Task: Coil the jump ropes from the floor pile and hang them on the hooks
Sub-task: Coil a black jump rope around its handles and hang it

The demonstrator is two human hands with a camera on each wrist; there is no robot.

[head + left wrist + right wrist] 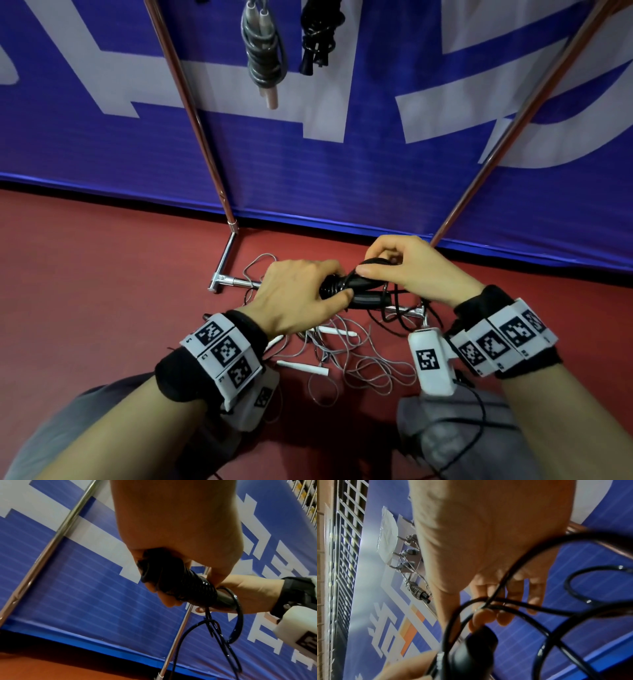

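My left hand (pixel 301 294) grips the black handles of a black jump rope (pixel 356 294), with cord wound in tight turns around them (pixel 176 582). My right hand (pixel 404 270) pinches a loop of the same black cord (pixel 489 601) just above the handles. Loose black cord hangs below (pixel 221 632). Under my hands a tangled grey jump rope (pixel 356 359) with white handles (pixel 303 367) lies on the red floor. Two coiled ropes hang above: a grey one (pixel 262 51) and a black one (pixel 318 37). The hooks (pixel 404 553) show in the right wrist view.
A metal rack stands against a blue and white banner (pixel 342 164): its left pole (pixel 191 113) ends in a chrome foot (pixel 224 267), its right pole (pixel 520 116) slants down to the floor. My knees in grey trousers (pixel 455 442) fill the bottom of the head view.
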